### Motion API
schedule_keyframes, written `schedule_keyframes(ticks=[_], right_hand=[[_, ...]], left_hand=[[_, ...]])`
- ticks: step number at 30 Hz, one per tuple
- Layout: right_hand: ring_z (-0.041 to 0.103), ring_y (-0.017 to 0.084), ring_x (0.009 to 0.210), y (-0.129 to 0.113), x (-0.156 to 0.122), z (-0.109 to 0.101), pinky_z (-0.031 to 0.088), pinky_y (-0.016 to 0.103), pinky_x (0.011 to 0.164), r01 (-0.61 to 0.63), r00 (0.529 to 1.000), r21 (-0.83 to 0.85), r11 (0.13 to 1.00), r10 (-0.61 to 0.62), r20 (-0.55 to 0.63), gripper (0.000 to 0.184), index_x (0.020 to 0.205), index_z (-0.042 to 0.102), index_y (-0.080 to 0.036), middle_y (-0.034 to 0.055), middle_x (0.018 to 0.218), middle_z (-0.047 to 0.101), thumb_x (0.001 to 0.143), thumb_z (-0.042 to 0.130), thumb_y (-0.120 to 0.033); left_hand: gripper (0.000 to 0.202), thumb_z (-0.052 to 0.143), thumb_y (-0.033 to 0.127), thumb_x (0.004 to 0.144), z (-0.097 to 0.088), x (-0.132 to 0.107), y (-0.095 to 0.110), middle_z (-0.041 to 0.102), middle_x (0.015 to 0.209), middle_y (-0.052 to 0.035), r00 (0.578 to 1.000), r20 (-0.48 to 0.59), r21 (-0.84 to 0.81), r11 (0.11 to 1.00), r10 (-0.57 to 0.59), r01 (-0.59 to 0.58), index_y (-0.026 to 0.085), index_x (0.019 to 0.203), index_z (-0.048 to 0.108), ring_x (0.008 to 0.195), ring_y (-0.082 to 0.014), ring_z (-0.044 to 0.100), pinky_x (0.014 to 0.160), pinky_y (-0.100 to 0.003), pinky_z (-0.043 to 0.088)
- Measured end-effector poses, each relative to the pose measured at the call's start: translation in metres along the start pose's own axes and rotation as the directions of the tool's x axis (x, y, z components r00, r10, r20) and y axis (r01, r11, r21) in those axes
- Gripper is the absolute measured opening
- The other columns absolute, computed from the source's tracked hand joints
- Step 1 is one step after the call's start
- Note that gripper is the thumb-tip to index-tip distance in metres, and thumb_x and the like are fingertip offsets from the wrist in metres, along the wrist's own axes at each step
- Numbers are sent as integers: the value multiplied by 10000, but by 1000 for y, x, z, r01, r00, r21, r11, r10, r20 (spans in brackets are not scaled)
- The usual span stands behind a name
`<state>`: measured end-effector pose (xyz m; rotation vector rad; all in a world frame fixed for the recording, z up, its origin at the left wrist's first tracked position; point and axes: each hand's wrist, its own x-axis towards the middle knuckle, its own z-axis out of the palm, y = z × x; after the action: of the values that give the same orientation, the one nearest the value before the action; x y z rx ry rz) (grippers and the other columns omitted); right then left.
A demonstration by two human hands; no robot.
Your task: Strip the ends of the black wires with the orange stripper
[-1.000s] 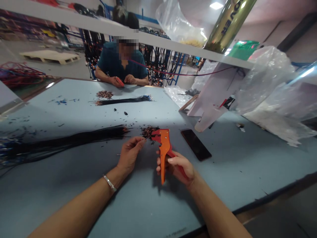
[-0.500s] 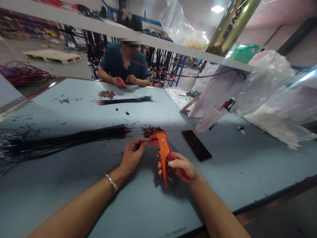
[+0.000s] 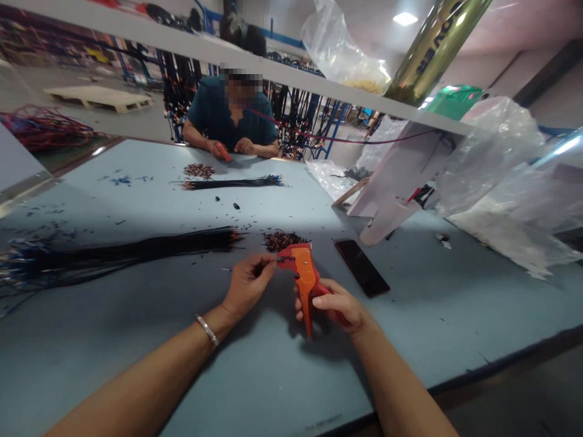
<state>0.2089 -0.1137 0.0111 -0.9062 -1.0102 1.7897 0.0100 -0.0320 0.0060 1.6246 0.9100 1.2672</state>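
Observation:
My right hand [image 3: 337, 306] is closed around the handles of an orange wire stripper [image 3: 303, 276], held upright with its jaws pointing left. My left hand [image 3: 248, 282] pinches a short thin dark wire piece [image 3: 273, 260] and holds its tip at the stripper's jaws. Just beyond the tool lies a small heap of stripped wire bits [image 3: 282, 240]. A long bundle of black wires [image 3: 136, 249] stretches across the blue table [image 3: 273, 376] to the left of my hands.
A black phone [image 3: 362, 267] lies right of the stripper. White sheets and plastic bags [image 3: 492, 176] crowd the right side. Across the table a person [image 3: 232, 115] works with another wire bundle [image 3: 232, 182] and a scrap pile [image 3: 198, 170]. A shelf rail [image 3: 273, 70] runs overhead.
My left hand brought the wire piece to the stripper's jaws, and my right hand squeezed the handles closer together. The camera shifted slightly.

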Motion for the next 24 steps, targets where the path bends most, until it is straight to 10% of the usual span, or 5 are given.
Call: schedule_keyframes(ticks=[24], right_hand=[[645, 196, 713, -6, -4, -8, 524, 286, 591, 78, 988, -100, 992, -64, 142, 417, 1017, 653, -96, 82, 838, 661, 677, 767, -307]], left_hand=[[144, 590, 248, 829, 1, -7, 5, 647, 656, -16, 967, 1, 103, 962, 255, -254, 186, 778, 710, 598, -114, 556, 601, -207, 450]])
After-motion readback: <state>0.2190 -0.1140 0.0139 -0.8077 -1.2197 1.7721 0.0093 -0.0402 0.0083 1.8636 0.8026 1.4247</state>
